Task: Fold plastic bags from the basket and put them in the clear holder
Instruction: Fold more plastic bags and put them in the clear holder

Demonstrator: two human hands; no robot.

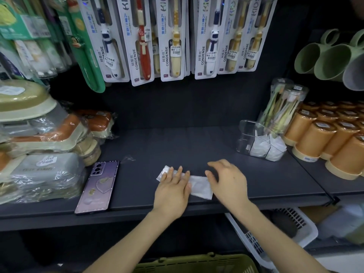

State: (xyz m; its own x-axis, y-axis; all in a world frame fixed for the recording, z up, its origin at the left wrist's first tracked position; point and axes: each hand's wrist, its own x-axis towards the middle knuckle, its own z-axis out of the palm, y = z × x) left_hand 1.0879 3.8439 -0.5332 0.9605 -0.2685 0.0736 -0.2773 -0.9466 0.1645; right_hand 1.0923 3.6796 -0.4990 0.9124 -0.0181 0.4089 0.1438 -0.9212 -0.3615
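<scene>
A thin white plastic bag, folded into a narrow strip, lies flat on the dark shelf near its front edge. My left hand presses on the strip's left half with straight fingers. My right hand hovers over the strip's right end, fingers relaxed and slightly bent, thumb near the bag. The clear holder stands at the back right of the shelf with folded white bags inside. An olive-green basket shows at the bottom edge, below the shelf.
A purple phone lies left of my hands. Wrapped soap dishes pile up at the left. Orange cups and a toothbrush tub stand right of the holder. Packaged toothbrushes hang overhead. A white crate sits below right.
</scene>
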